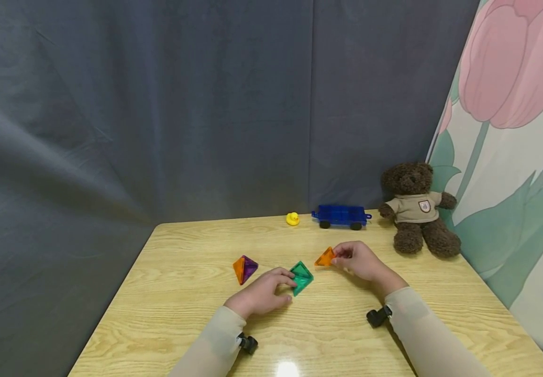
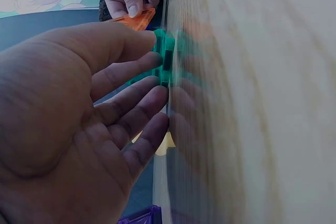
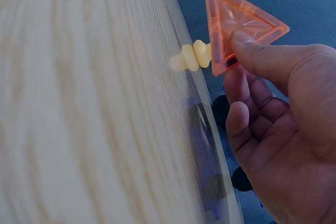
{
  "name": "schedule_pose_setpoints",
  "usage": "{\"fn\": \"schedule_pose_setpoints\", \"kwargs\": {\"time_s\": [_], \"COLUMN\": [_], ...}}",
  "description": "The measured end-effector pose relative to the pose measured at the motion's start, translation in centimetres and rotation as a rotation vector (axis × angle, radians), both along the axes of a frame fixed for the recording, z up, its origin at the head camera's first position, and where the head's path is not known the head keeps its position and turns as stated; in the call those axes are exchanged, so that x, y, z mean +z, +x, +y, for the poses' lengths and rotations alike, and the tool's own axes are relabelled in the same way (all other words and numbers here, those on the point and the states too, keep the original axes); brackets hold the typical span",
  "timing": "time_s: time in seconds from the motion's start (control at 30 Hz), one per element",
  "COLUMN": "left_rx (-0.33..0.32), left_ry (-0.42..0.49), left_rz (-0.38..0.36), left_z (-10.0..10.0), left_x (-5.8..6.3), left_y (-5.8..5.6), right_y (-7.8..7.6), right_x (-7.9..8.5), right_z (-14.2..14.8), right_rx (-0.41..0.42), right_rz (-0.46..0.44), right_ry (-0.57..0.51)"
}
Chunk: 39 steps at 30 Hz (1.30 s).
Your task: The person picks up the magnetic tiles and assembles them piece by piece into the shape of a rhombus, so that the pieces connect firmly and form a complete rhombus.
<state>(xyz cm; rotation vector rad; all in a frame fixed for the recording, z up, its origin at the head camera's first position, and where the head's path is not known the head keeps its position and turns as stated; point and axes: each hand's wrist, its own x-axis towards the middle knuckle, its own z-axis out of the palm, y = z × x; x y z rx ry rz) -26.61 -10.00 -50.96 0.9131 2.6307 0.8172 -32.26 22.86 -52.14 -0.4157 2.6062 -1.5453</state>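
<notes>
In the head view my right hand [image 1: 357, 260] pinches an orange triangular magnetic tile [image 1: 325, 257] between thumb and fingers. The right wrist view shows this see-through tile [image 3: 242, 20] tilted, the thumb pressed on its face. My left hand [image 1: 264, 291] is low over the table, its loosely extended fingertips at the near-left edge of green magnetic tiles [image 1: 302, 279]. These green tiles meet along a ridge and stand just left of the orange one. In the left wrist view, the fingertips overlap the green tile edge [image 2: 167, 59] close to the tabletop.
Left of the green tiles sits an orange-and-purple tile piece [image 1: 246, 269]. Along the back of the wooden table [image 1: 181, 309] are a yellow toy duck [image 1: 292, 219], a blue wheeled toy wagon [image 1: 342, 215] and a brown teddy bear [image 1: 414, 209]. A dark curtain [image 1: 233, 115] hangs behind.
</notes>
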Motion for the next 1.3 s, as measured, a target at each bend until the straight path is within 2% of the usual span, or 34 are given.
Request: {"fn": "schedule_pose_setpoints", "kwargs": {"time_s": [0.17,0.4,0.77,1.3], "left_rx": [0.001,0.008,0.010,0.025], "left_ry": [0.010,0.053,0.095,0.104], "left_rz": [-0.002,-0.033,-0.047,-0.062], "left_z": [0.3,0.3,0.0,0.1], "left_x": [0.0,-0.2,-0.1,-0.2], "left_y": [-0.2,-0.4,-0.4,-0.5], "right_y": [0.0,0.2,0.6,1.5], "right_x": [0.2,0.8,1.2,1.1], "right_z": [0.0,-0.3,-1.7,-3.8], "right_rx": [-0.009,0.067,0.147,0.254], "right_rz": [0.022,0.075,0.059,0.056], "right_ry": [-0.029,-0.047,-0.032,-0.012]}}
